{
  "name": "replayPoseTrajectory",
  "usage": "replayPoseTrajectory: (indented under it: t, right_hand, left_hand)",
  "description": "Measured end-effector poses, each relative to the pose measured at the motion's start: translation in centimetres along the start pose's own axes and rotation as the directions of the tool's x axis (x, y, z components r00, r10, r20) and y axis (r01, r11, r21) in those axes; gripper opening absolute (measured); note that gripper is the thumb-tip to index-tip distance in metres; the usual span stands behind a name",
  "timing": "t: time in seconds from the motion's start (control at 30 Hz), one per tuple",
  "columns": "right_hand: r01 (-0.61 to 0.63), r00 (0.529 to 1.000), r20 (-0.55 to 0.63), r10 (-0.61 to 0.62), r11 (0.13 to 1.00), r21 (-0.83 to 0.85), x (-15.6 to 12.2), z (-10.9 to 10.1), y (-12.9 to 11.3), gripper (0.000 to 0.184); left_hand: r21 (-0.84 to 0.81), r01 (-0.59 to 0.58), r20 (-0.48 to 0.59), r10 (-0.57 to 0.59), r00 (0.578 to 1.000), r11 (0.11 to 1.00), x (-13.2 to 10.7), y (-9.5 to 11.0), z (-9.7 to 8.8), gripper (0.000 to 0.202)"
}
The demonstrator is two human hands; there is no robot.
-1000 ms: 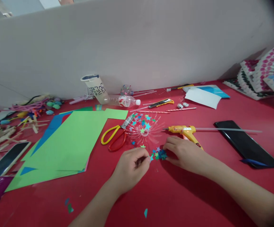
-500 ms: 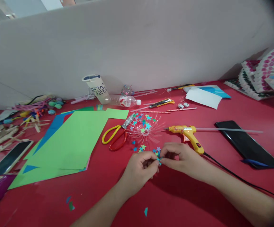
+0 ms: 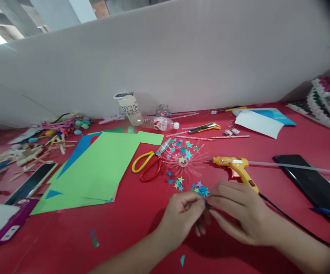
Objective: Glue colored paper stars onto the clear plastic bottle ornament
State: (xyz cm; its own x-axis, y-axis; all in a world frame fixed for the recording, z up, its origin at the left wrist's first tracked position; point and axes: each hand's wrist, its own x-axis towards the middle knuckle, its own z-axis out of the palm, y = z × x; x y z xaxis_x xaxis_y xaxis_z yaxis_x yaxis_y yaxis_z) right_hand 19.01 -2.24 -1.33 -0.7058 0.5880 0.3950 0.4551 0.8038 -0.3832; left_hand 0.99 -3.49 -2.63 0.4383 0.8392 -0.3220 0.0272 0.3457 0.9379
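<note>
My left hand is closed in a pinch over the red table. Its thumb and forefinger meet the fingertips of my right hand, which are also drawn together. A tiny dark piece shows between the two hands, too small to make out. Just beyond my fingers lie small blue paper stars and a few green ones. Behind these is a clear plastic bottle piece cut into spreading strips, with coloured stars on it. A yellow glue gun lies beyond my right hand, a glue stick in its back.
Scissors and green paper sheets lie to the left. Further back are a plastic bottle, a white cup, a box cutter and striped sticks. A black phone lies right; a purple object left.
The view has swung left, so things appear further right. My hands have come slightly nearer to me, and the right hand's fingers are straighter. The blue piece between them now looks dark.
</note>
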Motion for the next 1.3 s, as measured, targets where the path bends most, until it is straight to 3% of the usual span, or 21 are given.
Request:
replayPoseTrajectory:
  t: [0.1, 0.2, 0.37, 0.5, 0.6, 0.67, 0.73, 0.9, 1.03, 1.17, 1.3]
  right_hand:
    - [-0.076, 0.997, 0.029, 0.074, 0.992, 0.104, 0.1, -0.5, 0.0, 0.012]
    - [-0.208, 0.976, 0.115, 0.187, 0.954, 0.216, 0.4, -0.7, 0.1, 0.010]
    - [-0.388, 0.920, 0.204, 0.336, 0.854, 0.347, 0.9, -0.1, 0.8, 0.013]
    - [-0.497, 0.868, 0.165, 0.468, 0.817, 0.292, 0.9, 0.9, 2.0, 0.014]
    - [-0.526, 0.849, 0.171, 0.500, 0.828, 0.193, 0.8, 1.5, 2.6, 0.015]
    - [-0.525, 0.845, 0.205, 0.493, 0.838, 0.150, 0.7, 1.8, 2.7, 0.016]
    - [-0.518, 0.843, 0.226, 0.487, 0.850, 0.098, 0.7, 2.1, 2.7, 0.017]
    - [-0.471, 0.864, 0.140, 0.483, 0.875, -0.113, 1.0, 2.4, 2.5, 0.021]
    - [-0.414, 0.890, 0.118, 0.441, 0.889, -0.194, 1.6, 2.9, 2.2, 0.021]
    - [-0.261, 0.911, 0.215, 0.353, 0.895, -0.362, 2.8, 3.9, 1.6, 0.019]
    - [-0.173, 0.903, 0.297, 0.310, 0.895, -0.410, 4.6, 5.1, 1.3, 0.021]
  left_hand:
    - [0.139, 0.005, 0.029, -0.009, 1.000, 0.990, -0.4, -0.4, 0.6, 0.021]
    - [0.348, -0.069, 0.004, 0.072, 0.997, 0.935, -0.5, -0.7, 0.8, 0.023]
    - [0.515, -0.113, -0.065, 0.170, 0.983, 0.850, 0.0, -0.7, 0.0, 0.025]
    - [0.749, -0.127, -0.091, 0.291, 0.952, 0.650, 1.1, -0.2, -2.4, 0.021]
    - [0.859, -0.001, -0.204, 0.345, 0.916, 0.513, 1.9, 0.3, -4.9, 0.011]
    - [0.875, 0.087, -0.276, 0.343, 0.898, 0.476, 2.4, 0.6, -6.2, 0.007]
    - [0.872, 0.105, -0.299, 0.350, 0.888, 0.479, 2.6, 0.6, -7.0, 0.004]
    - [0.834, 0.073, -0.319, 0.370, 0.872, 0.547, 3.1, 0.0, -7.3, 0.013]
    - [0.847, 0.061, -0.295, 0.371, 0.881, 0.528, 3.4, -0.2, -7.6, 0.020]
    - [0.866, 0.059, -0.273, 0.371, 0.888, 0.497, 3.5, -0.2, -8.0, 0.020]
    - [0.878, 0.053, -0.247, 0.356, 0.901, 0.475, 3.5, -0.3, -8.0, 0.021]
